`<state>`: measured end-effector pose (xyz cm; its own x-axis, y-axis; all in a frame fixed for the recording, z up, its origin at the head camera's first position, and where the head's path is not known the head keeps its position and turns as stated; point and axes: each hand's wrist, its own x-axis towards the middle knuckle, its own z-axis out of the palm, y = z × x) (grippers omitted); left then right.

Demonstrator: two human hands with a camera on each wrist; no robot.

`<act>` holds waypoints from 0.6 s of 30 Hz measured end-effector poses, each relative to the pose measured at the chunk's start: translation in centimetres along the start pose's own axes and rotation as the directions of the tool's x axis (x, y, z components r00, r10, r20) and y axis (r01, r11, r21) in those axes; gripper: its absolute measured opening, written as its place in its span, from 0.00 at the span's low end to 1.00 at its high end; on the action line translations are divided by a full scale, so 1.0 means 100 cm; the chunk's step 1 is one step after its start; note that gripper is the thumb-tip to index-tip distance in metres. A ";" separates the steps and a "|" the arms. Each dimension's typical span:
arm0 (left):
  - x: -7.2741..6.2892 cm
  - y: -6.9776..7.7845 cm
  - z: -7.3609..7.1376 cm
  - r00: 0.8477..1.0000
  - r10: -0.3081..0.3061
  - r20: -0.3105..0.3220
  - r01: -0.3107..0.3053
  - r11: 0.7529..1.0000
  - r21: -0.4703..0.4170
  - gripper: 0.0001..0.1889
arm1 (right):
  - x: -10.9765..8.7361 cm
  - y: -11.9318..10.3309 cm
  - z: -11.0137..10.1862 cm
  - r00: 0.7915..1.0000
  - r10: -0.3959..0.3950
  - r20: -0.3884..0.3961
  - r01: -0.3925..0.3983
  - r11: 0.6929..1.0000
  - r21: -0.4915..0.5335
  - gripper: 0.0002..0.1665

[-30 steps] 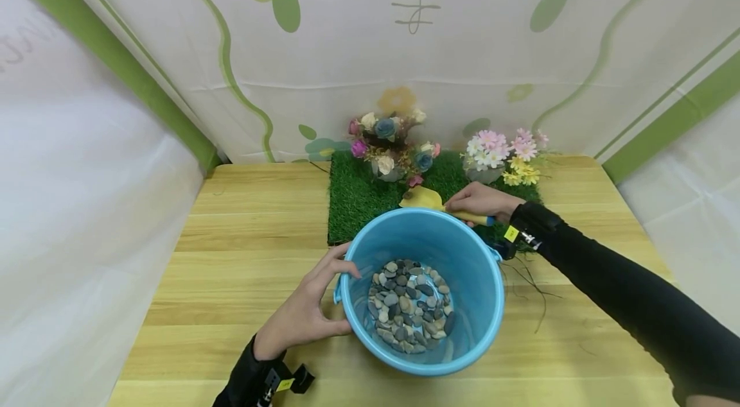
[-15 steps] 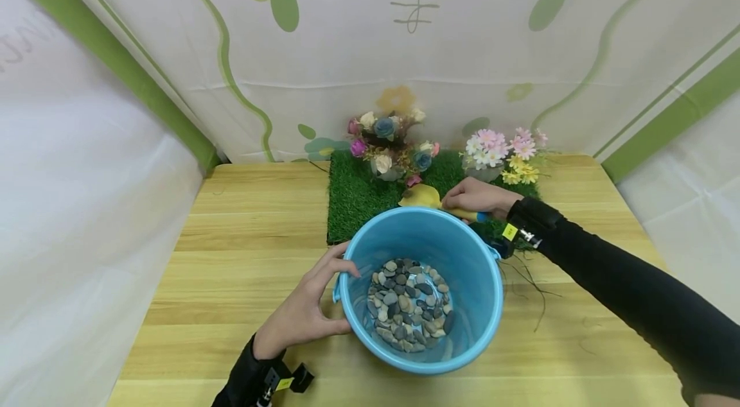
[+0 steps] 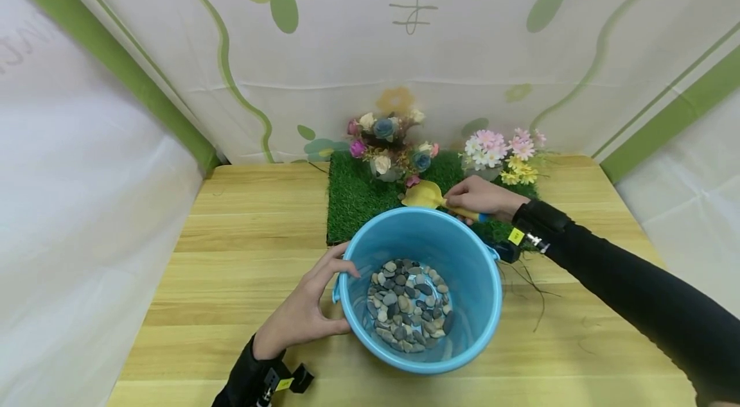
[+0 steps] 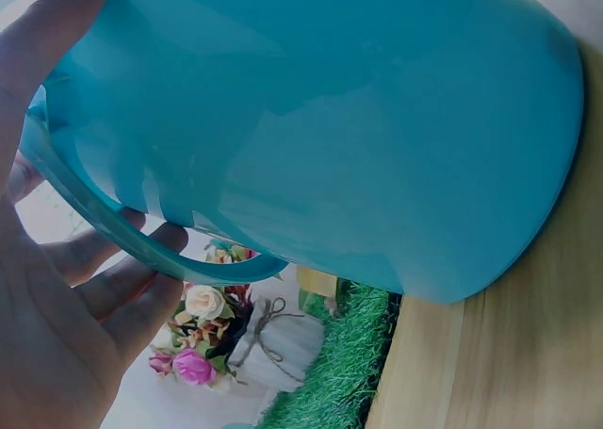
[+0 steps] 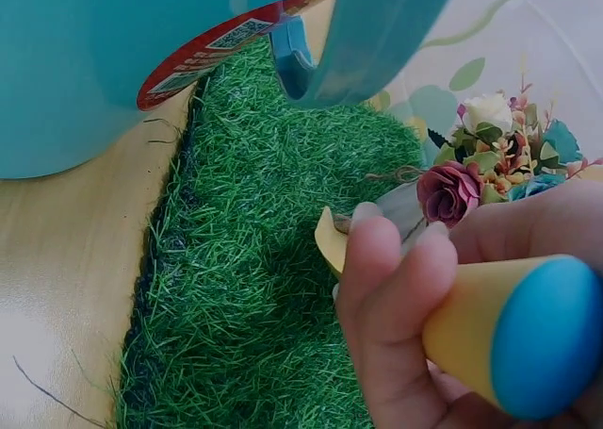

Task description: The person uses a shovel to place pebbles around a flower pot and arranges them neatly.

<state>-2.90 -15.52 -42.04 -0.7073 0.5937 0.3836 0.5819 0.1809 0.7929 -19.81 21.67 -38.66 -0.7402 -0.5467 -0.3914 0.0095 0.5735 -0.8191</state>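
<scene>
A light-blue bucket [image 3: 419,365] stands upright on the wooden table, with grey and tan pebbles [image 3: 410,304] spread over its floor. My left hand [image 3: 309,307] grips its left side in the head view, fingers hooked over the rim and thumb against the outer wall. Beyond the bucket, my right hand [image 3: 476,194] holds a small yellow trowel [image 3: 424,194] by its blue-ended handle [image 5: 546,335]. The trowel blade lies low over the artificial turf [image 3: 352,205]. A small dark pebble-like piece [image 3: 401,196] shows at the blade's left edge. The bucket's rim hides part of the trowel.
Behind the trowel stand a pot of mixed roses [image 3: 384,144] and a pot of pink, white and yellow flowers [image 3: 503,153]. Thin dark strands [image 3: 537,291] lie on the table right of the bucket. A printed white cloth [image 3: 347,41] hangs behind.
The trowel has shifted slightly, and the dark piece seen on its blade earlier now shows at the blade's left edge. My left hand and the bucket stay in place.
</scene>
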 end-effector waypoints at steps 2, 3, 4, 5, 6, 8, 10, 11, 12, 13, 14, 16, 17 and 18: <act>0.000 0.000 0.000 1.000 -0.002 -0.001 0.002 1.000 0.000 0.33 | -0.003 -0.001 -0.001 1.000 -0.002 0.003 0.002 1.000 0.022 0.23; 0.000 -0.001 0.000 1.000 -0.001 -0.001 0.001 1.000 0.001 0.33 | -0.005 -0.001 -0.001 1.000 -0.004 0.007 0.003 0.999 0.033 0.23; 0.000 -0.001 0.000 1.000 -0.001 -0.001 0.001 1.000 0.002 0.33 | -0.007 -0.002 -0.002 1.000 -0.004 0.008 0.004 0.999 0.039 0.23; 0.000 -0.001 0.000 1.000 0.000 -0.001 0.000 1.000 0.003 0.33 | -0.009 -0.004 -0.003 1.000 -0.009 0.008 0.008 0.999 0.036 0.23; 0.000 -0.001 0.000 1.000 0.001 -0.001 -0.001 1.000 0.003 0.32 | -0.011 -0.005 -0.004 1.000 -0.012 0.007 0.012 1.000 0.028 0.24; 0.000 -0.001 0.000 1.000 0.003 -0.002 -0.003 1.000 0.003 0.32 | -0.016 -0.009 -0.006 1.000 -0.015 0.002 0.014 1.000 0.018 0.24; 0.000 -0.001 0.000 1.000 0.002 -0.004 -0.001 1.000 0.005 0.32 | -0.022 -0.014 -0.009 1.000 -0.016 -0.008 0.016 1.000 0.013 0.24; 0.000 -0.001 0.000 1.000 0.001 -0.004 -0.001 1.000 0.005 0.32 | -0.025 -0.017 -0.010 1.000 -0.015 -0.014 0.015 1.000 0.015 0.24; 0.000 0.000 0.000 1.000 0.000 -0.005 0.000 1.000 0.006 0.33 | -0.028 -0.020 -0.011 1.000 -0.013 -0.018 0.014 1.000 0.021 0.24; 0.000 0.000 0.000 1.000 -0.002 -0.005 0.002 1.000 0.006 0.33 | -0.032 -0.023 -0.012 1.000 -0.013 -0.024 0.014 1.000 0.024 0.24; 0.000 0.000 0.000 1.000 -0.003 -0.005 0.003 1.000 0.007 0.33 | -0.036 -0.026 -0.012 0.999 -0.012 -0.029 0.013 1.000 0.026 0.24; 0.000 0.000 0.000 1.000 -0.004 -0.005 0.004 1.000 0.004 0.32 | -0.043 -0.032 -0.013 0.999 -0.016 -0.031 0.017 0.999 0.027 0.23; 0.000 0.000 0.000 1.000 -0.004 -0.004 0.004 1.000 0.003 0.32 | -0.047 -0.034 -0.013 0.999 -0.018 -0.029 0.019 0.999 0.028 0.23; 0.000 0.000 0.001 1.000 -0.003 -0.004 0.003 1.000 0.002 0.31 | -0.050 -0.037 -0.013 0.999 -0.022 -0.029 0.023 0.999 0.025 0.22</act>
<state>-2.89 -15.48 -42.11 -0.7105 0.5902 0.3833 0.5810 0.1845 0.7928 -17.04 23.12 -33.12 -0.7592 -0.5416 -0.3610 0.0096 0.5453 -0.8382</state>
